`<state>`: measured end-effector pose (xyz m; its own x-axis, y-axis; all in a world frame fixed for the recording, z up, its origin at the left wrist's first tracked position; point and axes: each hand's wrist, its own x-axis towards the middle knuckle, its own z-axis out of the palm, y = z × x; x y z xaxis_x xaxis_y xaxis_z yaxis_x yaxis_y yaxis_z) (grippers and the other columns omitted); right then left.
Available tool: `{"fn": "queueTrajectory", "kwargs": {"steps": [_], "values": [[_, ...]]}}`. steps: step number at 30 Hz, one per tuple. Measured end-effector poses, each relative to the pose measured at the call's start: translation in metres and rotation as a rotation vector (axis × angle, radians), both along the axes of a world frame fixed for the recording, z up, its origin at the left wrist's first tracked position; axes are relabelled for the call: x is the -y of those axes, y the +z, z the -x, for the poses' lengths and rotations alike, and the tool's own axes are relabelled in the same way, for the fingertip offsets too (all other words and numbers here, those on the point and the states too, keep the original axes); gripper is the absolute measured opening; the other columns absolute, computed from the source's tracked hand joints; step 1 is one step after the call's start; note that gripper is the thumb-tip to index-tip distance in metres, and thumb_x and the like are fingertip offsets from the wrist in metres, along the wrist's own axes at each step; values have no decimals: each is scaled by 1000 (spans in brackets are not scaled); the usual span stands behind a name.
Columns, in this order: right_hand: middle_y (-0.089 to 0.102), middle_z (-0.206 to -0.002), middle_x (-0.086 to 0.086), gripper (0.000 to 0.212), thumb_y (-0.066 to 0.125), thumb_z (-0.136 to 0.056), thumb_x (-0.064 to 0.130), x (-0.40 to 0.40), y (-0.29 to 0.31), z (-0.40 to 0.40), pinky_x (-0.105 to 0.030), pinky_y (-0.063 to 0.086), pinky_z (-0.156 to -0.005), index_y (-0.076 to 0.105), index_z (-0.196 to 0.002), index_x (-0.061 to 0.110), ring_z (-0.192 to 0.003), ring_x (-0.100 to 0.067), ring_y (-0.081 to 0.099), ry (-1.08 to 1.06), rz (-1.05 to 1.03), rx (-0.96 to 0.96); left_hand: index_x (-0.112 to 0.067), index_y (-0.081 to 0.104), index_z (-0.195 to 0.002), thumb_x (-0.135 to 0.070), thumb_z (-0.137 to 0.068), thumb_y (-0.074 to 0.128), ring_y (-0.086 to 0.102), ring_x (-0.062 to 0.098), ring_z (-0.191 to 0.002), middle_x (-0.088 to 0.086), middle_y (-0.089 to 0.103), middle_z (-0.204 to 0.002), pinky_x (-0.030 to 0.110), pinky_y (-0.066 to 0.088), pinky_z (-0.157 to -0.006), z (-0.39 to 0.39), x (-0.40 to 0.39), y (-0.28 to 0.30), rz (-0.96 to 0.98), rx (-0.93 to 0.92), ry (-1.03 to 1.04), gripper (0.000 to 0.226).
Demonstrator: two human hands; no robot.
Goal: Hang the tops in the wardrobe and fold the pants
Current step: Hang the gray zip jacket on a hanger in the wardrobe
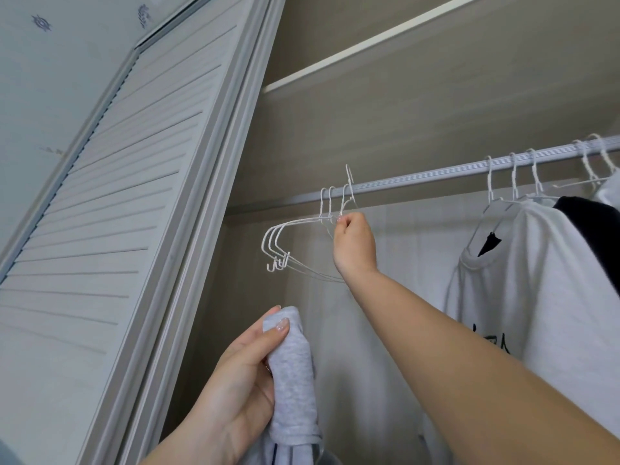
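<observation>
I look up into an open wardrobe. My right hand (354,241) reaches up and pinches the neck of a white wire hanger (349,182) whose hook stands lifted above the silver rail (419,177). Beside it, several empty white hangers (278,243) still hang on the rail. Lower down, my left hand (246,370) grips a bunched light grey garment (293,367), which hangs down out of the frame.
A white T-shirt with black print (543,280) and a black top (590,219) hang on hangers at the right of the rail. A louvred wardrobe door (110,196) stands at the left. A shelf (369,48) runs above the rail.
</observation>
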<state>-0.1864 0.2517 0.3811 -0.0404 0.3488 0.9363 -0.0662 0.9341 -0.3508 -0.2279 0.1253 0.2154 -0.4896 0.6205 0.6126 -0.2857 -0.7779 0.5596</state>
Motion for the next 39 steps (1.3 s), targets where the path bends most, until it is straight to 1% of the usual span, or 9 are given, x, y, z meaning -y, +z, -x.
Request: {"fn": "queueTrajectory", "kwargs": {"steps": [9,13,18,22,26,30,33,36,39], "values": [[61,-87,-12,15,37,-100,22,20,-57,-42,-35,38,-68,43,-92,11,-82,-29,55,112,-12,65,-13,61,-120,-9,-69,65,67,27,-64,16,69,-84,37,56,-52,-29,18,-13,10,29,-14,51],[56,-78,-12,11,38,-99,18,33,-104,-72,-43,46,-75,41,-91,12,-77,-32,56,159,49,166,-19,57,-123,-11,-69,66,71,23,-78,13,73,-98,38,55,-73,-47,22,-28,47,48,23,56],[50,-67,0,15,39,-96,17,47,-157,-116,-37,43,-69,40,-83,25,-64,-17,48,121,150,143,-22,53,-128,0,-80,61,67,31,-97,15,72,-98,48,46,-96,-77,23,-53,107,140,30,53],[47,-68,4,20,39,-99,32,68,-202,-152,-45,49,-81,43,-82,23,-65,-12,49,150,265,102,-21,56,-125,1,-91,52,67,27,-99,15,70,-103,37,50,-86,-97,28,-82,195,176,23,40],[47,-66,9,24,38,-99,32,94,-245,-192,-29,52,-73,47,-81,18,-55,5,47,205,347,74,-11,60,-120,1,-95,47,66,31,-100,19,67,-107,40,50,-92,-109,44,-110,284,164,122,31],[43,-58,13,28,40,-99,33,117,-278,-238,-38,47,-69,46,-77,15,-55,-4,42,188,391,108,-15,56,-125,-2,-96,47,66,20,-78,6,65,-96,32,53,-65,-115,62,-133,346,111,255,33],[42,-54,13,31,43,-99,29,131,-293,-272,-25,42,-62,45,-71,16,-51,0,40,200,418,76,-12,53,-131,-3,-97,47,70,15,-70,10,65,-99,23,55,-57,-117,74,-147,390,126,297,35],[38,-54,13,35,45,-98,27,150,-309,-309,-25,41,-61,42,-64,20,-51,-2,38,246,484,39,-17,57,-127,-6,-98,46,68,16,-93,13,63,-117,25,54,-81,-122,86,-156,459,70,423,33],[38,-54,12,36,44,-97,33,172,-326,-350,-21,42,-57,57,-64,27,-51,-1,39,303,533,48,-21,58,-126,-12,-94,54,62,16,-104,8,61,-126,29,46,-97,-133,108,-164,522,45,546,34]]}}
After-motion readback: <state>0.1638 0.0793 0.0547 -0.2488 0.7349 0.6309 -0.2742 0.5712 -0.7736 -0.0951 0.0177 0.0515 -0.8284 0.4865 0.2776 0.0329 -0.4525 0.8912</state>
